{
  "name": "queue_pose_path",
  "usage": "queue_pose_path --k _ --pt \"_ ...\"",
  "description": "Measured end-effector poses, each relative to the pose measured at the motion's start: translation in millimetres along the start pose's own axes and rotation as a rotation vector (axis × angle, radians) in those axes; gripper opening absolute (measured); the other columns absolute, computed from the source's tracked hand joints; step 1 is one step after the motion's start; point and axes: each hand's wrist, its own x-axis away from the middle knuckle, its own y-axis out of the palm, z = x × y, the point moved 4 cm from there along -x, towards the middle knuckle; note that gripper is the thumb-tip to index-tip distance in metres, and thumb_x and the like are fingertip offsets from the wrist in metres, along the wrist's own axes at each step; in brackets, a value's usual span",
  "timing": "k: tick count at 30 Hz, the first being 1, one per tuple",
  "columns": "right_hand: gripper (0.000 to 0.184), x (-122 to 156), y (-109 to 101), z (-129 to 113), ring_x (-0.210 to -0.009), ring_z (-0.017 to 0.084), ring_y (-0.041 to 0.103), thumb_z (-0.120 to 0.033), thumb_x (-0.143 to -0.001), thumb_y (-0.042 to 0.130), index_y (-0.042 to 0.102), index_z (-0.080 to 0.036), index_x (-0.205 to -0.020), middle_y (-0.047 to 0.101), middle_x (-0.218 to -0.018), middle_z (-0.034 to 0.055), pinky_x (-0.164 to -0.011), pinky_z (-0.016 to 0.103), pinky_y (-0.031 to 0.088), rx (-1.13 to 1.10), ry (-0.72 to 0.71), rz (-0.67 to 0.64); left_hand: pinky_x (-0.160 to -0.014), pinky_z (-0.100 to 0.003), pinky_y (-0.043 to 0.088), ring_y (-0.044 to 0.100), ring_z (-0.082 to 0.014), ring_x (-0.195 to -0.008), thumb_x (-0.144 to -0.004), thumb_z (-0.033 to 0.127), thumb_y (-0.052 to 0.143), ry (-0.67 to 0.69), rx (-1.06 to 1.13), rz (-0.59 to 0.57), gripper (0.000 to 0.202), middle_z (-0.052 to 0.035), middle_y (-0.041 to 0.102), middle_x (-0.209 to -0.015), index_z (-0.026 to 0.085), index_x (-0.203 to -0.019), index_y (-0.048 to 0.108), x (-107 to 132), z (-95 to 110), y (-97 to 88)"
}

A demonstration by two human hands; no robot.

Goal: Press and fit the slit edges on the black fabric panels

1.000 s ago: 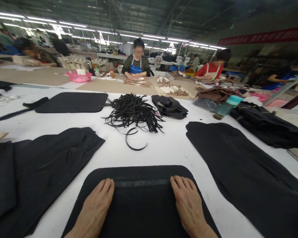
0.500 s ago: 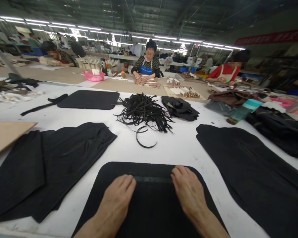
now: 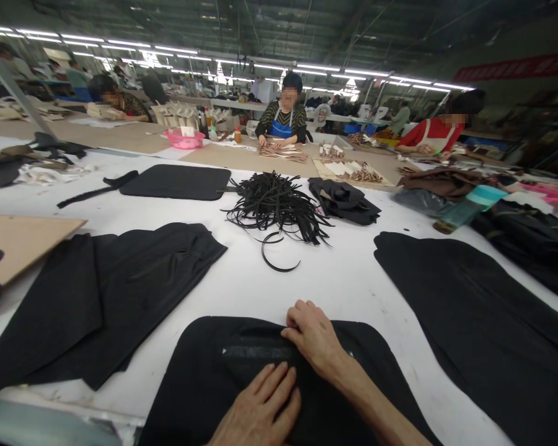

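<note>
Plainly, the wide, round-cornered black sheet [image 3: 199,390] of pliable-looking material spreads from the grip of the right hand [image 3: 316,337] back toward the wearer, its near end out of frame, so its long axis cannot be told. Nearest the far edge, that hand curls its fingers over and sets its thumb against the near side, seemingly pinching the puckered margin, while the left hand [image 3: 263,406], on the wearer's side of the grip and leftward, lies on it with fingers extended, grasping nothing. Beyond the grip, thin black strips [image 3: 274,204] lie heaped on the white tabletop [image 3: 255,294].
</note>
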Motion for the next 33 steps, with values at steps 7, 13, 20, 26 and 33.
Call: queue_pose_path --k 7,13,20,26,33 --pt "0.008 9.3 -6.6 -10.1 -0.073 0.016 0.054 -0.016 -0.083 0.058 0.055 -0.021 -0.087 0.062 -0.078 -0.0013 -0.067 0.026 0.035 -0.032 -0.008 -0.053 -0.111 -0.045 0.023 0.023 -0.0289 -0.135 -0.084 0.05 0.052 -0.096 0.385 -0.288 0.06 -0.0173 0.03 -0.145 0.014 -0.13 0.04 -11.1 -9.1 -22.3" --pt "0.002 15.9 -12.0 0.1 -0.083 0.019 0.057 -0.022 -0.083 0.06 0.059 -0.021 -0.083 0.064 -0.085 0.0012 -0.071 0.027 0.034 0.086 0.009 -0.096 -0.112 -0.044 0.019 0.021 -0.028 -0.135 -0.087 0.052 0.045 -0.112 0.505 -0.332 0.061 -0.0162 0.027 -0.146 0.017 -0.135 0.035 -11.9 -11.5 -36.0" --pt "0.016 14.9 -21.8 6.4 -0.074 0.015 0.055 -0.021 -0.087 0.058 0.057 -0.021 -0.071 0.06 -0.077 -0.0015 -0.067 0.025 0.033 0.146 0.016 0.041 -0.109 -0.047 0.026 0.025 -0.0301 -0.134 -0.086 0.057 0.044 -0.129 0.481 -0.317 0.064 -0.0172 0.031 -0.144 0.017 -0.135 0.037 -11.8 -11.1 -38.3" --pt "0.013 16.1 -44.5 3.4 -0.07 0.017 0.054 -0.023 -0.089 0.056 0.058 -0.021 -0.076 0.061 -0.074 -0.0005 -0.064 0.029 0.028 0.306 -0.057 0.277 -0.105 -0.05 0.031 0.028 -0.0328 -0.132 -0.081 0.05 0.059 -0.085 0.409 -0.323 0.068 -0.0195 0.032 -0.143 0.015 -0.135 0.037 -11.9 -11.4 -32.8" --pt "0.019 27.5 -45.5 -3.0 -0.061 0.016 0.056 -0.026 -0.092 0.051 0.056 -0.021 -0.074 0.062 -0.067 -0.001 -0.056 0.03 0.023 0.296 -0.177 0.193 -0.1 -0.038 0.042 0.044 -0.0244 -0.123 -0.09 0.026 0.041 -0.37 0.557 -0.067 0.033 -0.0106 0.049 -0.133 0.021 -0.121 0.051 -22.1 -15.7 -35.1"
